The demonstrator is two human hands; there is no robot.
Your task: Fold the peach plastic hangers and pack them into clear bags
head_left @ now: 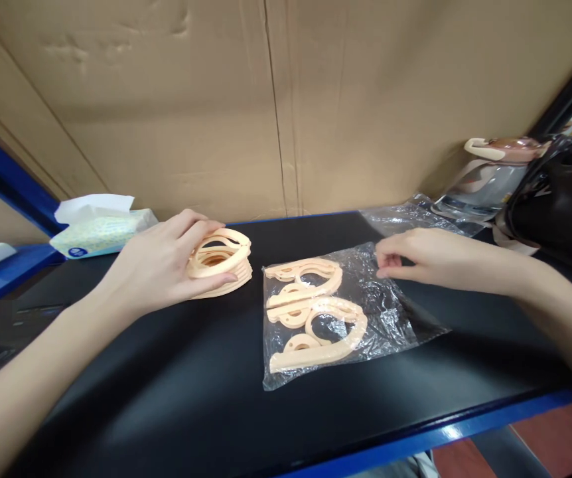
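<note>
My left hand (159, 265) is wrapped round a stack of peach plastic hook-shaped pieces (222, 260) lying on the black tabletop (166, 398). My right hand (410, 260) pinches the upper right edge of a clear plastic bag (385, 318) that lies flat in the middle of the table. Inside the bag are several of the same peach plastic pieces (310, 312).
A tissue pack (99, 229) sits at the back left by a blue shelf frame (2, 176). More clear plastic bags (405, 218), a pinkish container (490, 176) and a black bag (559, 199) are at the back right. Cardboard (276, 99) lines the back. The table's blue front edge (465, 428) runs along the bottom right.
</note>
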